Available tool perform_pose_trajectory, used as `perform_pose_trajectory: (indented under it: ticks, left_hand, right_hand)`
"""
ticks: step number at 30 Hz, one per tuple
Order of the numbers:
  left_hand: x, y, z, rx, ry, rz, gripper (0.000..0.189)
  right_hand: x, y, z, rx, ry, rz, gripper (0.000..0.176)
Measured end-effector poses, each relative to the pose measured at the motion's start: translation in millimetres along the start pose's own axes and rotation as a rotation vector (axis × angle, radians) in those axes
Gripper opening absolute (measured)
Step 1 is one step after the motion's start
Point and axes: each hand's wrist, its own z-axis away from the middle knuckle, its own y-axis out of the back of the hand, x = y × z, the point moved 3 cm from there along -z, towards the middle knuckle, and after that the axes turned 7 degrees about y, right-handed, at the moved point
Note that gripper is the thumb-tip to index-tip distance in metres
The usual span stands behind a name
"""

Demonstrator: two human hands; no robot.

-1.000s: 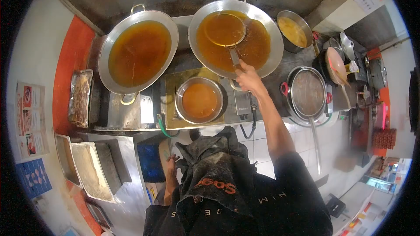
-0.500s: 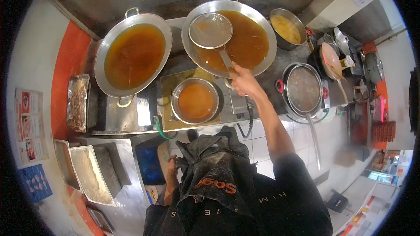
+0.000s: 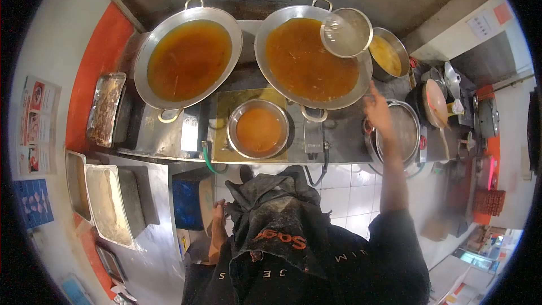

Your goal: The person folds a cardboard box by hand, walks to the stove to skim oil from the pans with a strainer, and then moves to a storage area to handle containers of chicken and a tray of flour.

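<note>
**Steel worktop, two woks, a round strainer on the rim**

Steel worktop (image 3: pixel 345 135) ran below a dark back wall and carried everything told of here, each thing placed from the right wok (image 3: pixel 310 59), a wide pan full of amber liquid. The round strainer (image 3: pixel 346 33) sat at that wok's far right rim, blurred, its mesh pale and tilted over the edge. The right hand (image 3: pixel 379 112) hung near the wok's near right rim, above the worktop, with the fingers stretched upward. It was blurred too, so its grip could not be read: whether it had hold of the strainer's handle could not be told.

Just right of the wok, past the strainer, stood a smaller pot (image 3: pixel 388 53) of yellow liquid. To the wok's near right, under the hand, lay a long-handled pan (image 3: pixel 405 130). A small steel bowl (image 3: pixel 258 129) of orange liquid stood just in front of the wok, to its left. A second wok (image 3: pixel 189 59) with the same amber fill stood beside it on the left, the two rims close together. Further left lay a flat tray (image 3: pixel 105 107) of brown pieces.

Well in front of the wok, below the worktop's edge, the left hand (image 3: pixel 219 217) hung by a dark cloth (image 3: pixel 276 209) at the person's front; how far its grip was closed could not be told.
</note>
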Motion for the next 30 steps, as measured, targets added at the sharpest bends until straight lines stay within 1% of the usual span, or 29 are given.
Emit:
perform_pose_trajectory:
  ticks: [1, 2, 3, 4, 8, 10, 11, 13, 14, 16, 17, 19, 20, 21, 22, 23, 25, 26, 27, 28, 29, 30]
  left_hand:
    - [-7.9, 3.1, -2.0, -0.021, -0.036, -0.029, 0.038]
    - [-27.9, 9.2, -18.1, -0.019, -0.035, -0.028, 0.038]
    - [-54.2, 13.8, -43.7, -0.048, 0.024, 0.06, 0.038]
    - [-67.5, 15.0, -56.3, -0.077, 0.083, 0.148, 0.037]
    - [-64.5, 8.1, -47.4, -0.022, 0.045, 0.176, 0.036]
    - [-39.1, -0.4, -26.8, 0.1, 0.083, 0.039, 0.036]
    - [-38.0, 1.3, -22.9, 0.1, 0.085, 0.038, 0.036]
    - [-20.0, -2.2, -11.0, -0.158, -0.296, 0.128, 0.035]
    - [-15.3, -4.1, -6.0, -0.159, -0.297, 0.128, 0.035]
    - [-12.7, -8.5, -1.8, -0.065, -0.122, 0.199, 0.036]
    - [-7.4, -9.6, -2.9, -0.067, -0.123, 0.196, 0.036]
    - [-15.1, -3.9, -31.8, -0.134, -0.228, 0.144, 0.035]
    - [-12.5, -4.5, -29.4, -0.136, -0.229, 0.142, 0.035]
    - [-11.4, -4.4, -27.1, -0.135, -0.185, 0.152, 0.035]
    - [-12.9, -3.5, -28.3, -0.135, -0.142, 0.162, 0.034]
    - [-13.4, -2.6, -28.3, -0.137, -0.141, 0.159, 0.034]
    - [-10.3, -1.3, -25.7, -0.177, -0.247, 0.074, 0.035]
    - [-8.8, -1.9, -25.1, -0.179, -0.248, 0.072, 0.035]
    - [-11.3, -1.6, -25.5, -0.12, -0.153, 0.095, 0.035]
    - [-16.0, 0.7, -27.4, -0.061, -0.058, 0.118, 0.035]
    - [-17.1, 2.9, -27.8, -0.062, -0.059, 0.116, 0.035]
    - [-17.4, 4.6, -27.6, -0.11, -0.09, 0.134, 0.036]
  right_hand:
    - [5.7, 7.1, -7.7, 0.131, 0.194, 0.307, 0.059]
    - [6.0, 11.2, -11.1, 0.129, 0.194, 0.306, 0.059]
    - [3.8, 17.2, -13.4, 0.131, 0.174, 0.355, 0.061]
    - [3.5, 21.1, -14.3, 0.132, 0.153, 0.405, 0.063]
    - [16.8, 10.1, -12.0, 0.048, 0.112, 0.521, 0.064]
    - [6.9, -9.0, -0.5, -0.093, 0.019, 0.528, 0.063]
    - [9.8, -16.8, 2.7, -0.094, 0.018, 0.529, 0.063]
    - [13.2, -35.8, 8.3, -0.114, 0.085, 0.401, 0.061]
    - [11.2, -39.6, 10.6, -0.113, 0.085, 0.401, 0.061]
    - [-1.2, -47.6, 17.4, -0.232, 0.001, 0.299, 0.06]
    - [0.9, -52.3, 18.0, -0.229, -0.001, 0.298, 0.06]
    - [6.9, -66.3, 19.6, -0.295, 0.001, 0.164, 0.059]
    - [-30.3, -58.4, 30.8, -0.366, -0.173, 0.041, 0.06]
    - [-34.6, -62.7, 33.2, -0.364, -0.175, 0.04, 0.06]
    - [-37.1, -65.6, 36.2, -0.374, -0.182, -0.039, 0.061]
    - [-39.8, -68.0, 38.5, -0.385, -0.188, -0.117, 0.061]
    - [-46.5, -72.4, 42.4, -0.395, -0.21, -0.166, 0.061]
    - [-50.3, -74.2, 44.6, -0.406, -0.23, -0.215, 0.061]
    - [-54.9, -75.0, 47.3, -0.403, -0.231, -0.216, 0.061]
    - [-59.9, -76.2, 51.3, -0.407, -0.254, -0.28, 0.062]
    - [-64.3, -76.5, 54.7, -0.411, -0.278, -0.345, 0.062]
    - [-67.8, -75.9, 57.5, -0.408, -0.278, -0.346, 0.062]
